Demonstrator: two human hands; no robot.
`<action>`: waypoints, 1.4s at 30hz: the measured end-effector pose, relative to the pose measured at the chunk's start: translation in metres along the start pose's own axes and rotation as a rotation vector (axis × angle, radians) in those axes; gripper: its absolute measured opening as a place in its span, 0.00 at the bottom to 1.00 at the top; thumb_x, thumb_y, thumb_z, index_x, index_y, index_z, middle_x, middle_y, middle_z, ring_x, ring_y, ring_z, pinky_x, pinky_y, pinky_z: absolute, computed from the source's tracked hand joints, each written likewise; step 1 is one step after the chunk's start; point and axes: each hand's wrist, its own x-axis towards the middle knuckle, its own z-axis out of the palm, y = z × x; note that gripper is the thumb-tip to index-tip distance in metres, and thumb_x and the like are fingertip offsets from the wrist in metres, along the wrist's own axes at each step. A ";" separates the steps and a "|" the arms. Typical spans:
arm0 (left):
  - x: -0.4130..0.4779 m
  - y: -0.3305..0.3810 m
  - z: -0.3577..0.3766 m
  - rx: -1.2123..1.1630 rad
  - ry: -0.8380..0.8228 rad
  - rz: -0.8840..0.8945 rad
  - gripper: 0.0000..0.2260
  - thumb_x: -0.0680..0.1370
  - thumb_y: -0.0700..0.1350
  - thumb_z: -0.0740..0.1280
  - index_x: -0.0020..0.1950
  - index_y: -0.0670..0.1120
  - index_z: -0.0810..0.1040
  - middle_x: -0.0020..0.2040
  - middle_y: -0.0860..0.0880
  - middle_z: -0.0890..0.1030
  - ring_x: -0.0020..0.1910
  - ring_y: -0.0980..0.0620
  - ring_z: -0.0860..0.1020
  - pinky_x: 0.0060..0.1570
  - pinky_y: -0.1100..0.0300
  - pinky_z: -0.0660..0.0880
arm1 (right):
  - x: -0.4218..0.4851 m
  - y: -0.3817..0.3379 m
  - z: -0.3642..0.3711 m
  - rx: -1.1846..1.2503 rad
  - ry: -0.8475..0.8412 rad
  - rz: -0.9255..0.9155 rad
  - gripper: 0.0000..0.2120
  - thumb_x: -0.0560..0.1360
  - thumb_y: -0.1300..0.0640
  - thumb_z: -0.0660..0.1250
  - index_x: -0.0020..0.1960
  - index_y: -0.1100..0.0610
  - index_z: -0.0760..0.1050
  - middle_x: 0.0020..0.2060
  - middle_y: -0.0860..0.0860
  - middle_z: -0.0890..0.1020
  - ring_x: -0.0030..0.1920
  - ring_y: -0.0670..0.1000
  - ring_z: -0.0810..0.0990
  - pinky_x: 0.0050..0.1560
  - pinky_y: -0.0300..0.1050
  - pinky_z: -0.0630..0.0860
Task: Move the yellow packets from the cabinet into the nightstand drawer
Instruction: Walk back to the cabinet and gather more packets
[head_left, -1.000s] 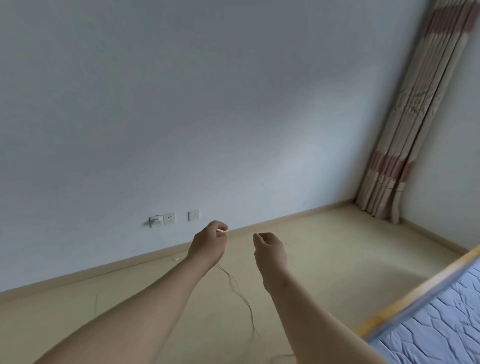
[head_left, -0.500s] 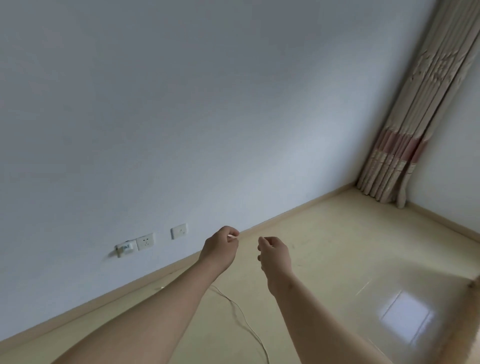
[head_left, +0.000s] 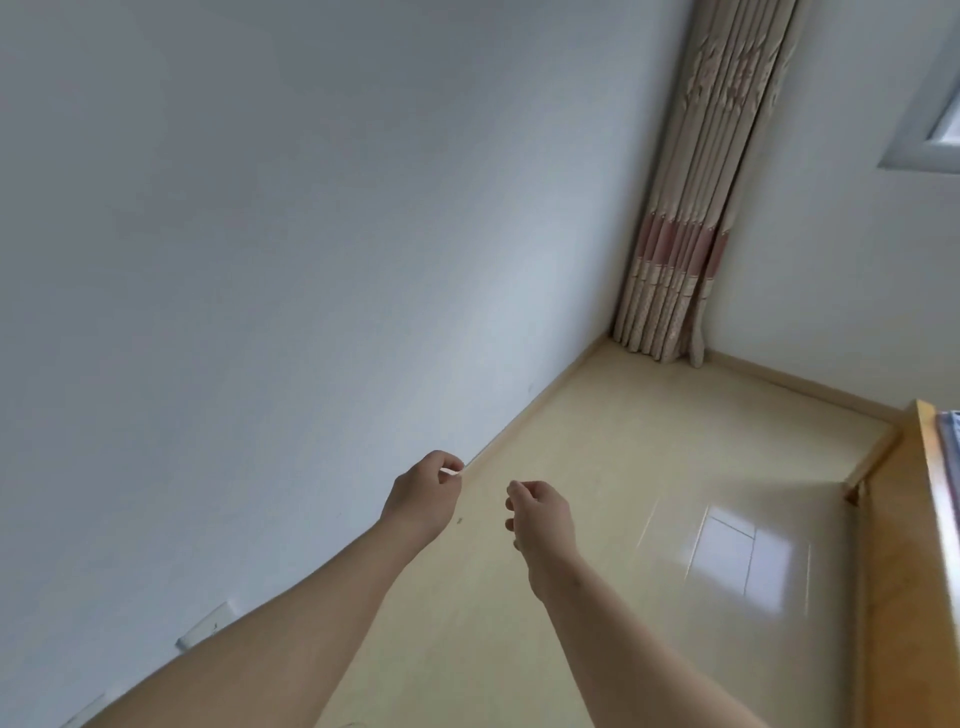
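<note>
No packets, cabinet or nightstand in view. L hand (head_left: 423, 493): fingers curled, thumb and index pinching a thin white strip (head_left: 451, 472); its identity cannot be told. R hand (head_left: 543, 512): fingers loosely curled, nothing seen in it. Est. handling: packets light, soft, slick; pinch at an edge seam. Around: wall w/ socket (head_left: 205, 629), curtain (head_left: 691, 208) in corner. Bed frame (head_left: 883, 571) at right is the nearest obstruction.

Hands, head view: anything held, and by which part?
The left hand pinches a small white sliver between thumb and fingertip; what it is cannot be told. The right hand is loosely curled, nothing seen in it.
</note>
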 end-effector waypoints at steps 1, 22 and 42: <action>0.028 0.011 0.008 -0.007 -0.009 0.011 0.09 0.79 0.45 0.56 0.56 0.53 0.72 0.53 0.52 0.76 0.51 0.50 0.79 0.48 0.59 0.73 | 0.028 -0.011 -0.002 0.015 0.013 -0.004 0.09 0.79 0.55 0.57 0.51 0.56 0.73 0.41 0.48 0.76 0.43 0.50 0.75 0.36 0.41 0.68; 0.497 0.292 0.231 -0.246 -0.412 0.175 0.06 0.80 0.42 0.58 0.53 0.48 0.74 0.48 0.48 0.77 0.43 0.50 0.78 0.48 0.54 0.75 | 0.503 -0.180 -0.157 0.234 0.484 0.064 0.07 0.78 0.55 0.58 0.50 0.55 0.73 0.43 0.50 0.77 0.45 0.51 0.75 0.40 0.41 0.69; 0.799 0.568 0.524 -0.169 -0.662 0.269 0.08 0.79 0.42 0.60 0.45 0.53 0.74 0.53 0.47 0.79 0.37 0.54 0.78 0.38 0.60 0.71 | 0.874 -0.276 -0.430 0.433 0.794 0.096 0.07 0.78 0.54 0.60 0.42 0.50 0.71 0.41 0.48 0.78 0.45 0.52 0.76 0.48 0.46 0.72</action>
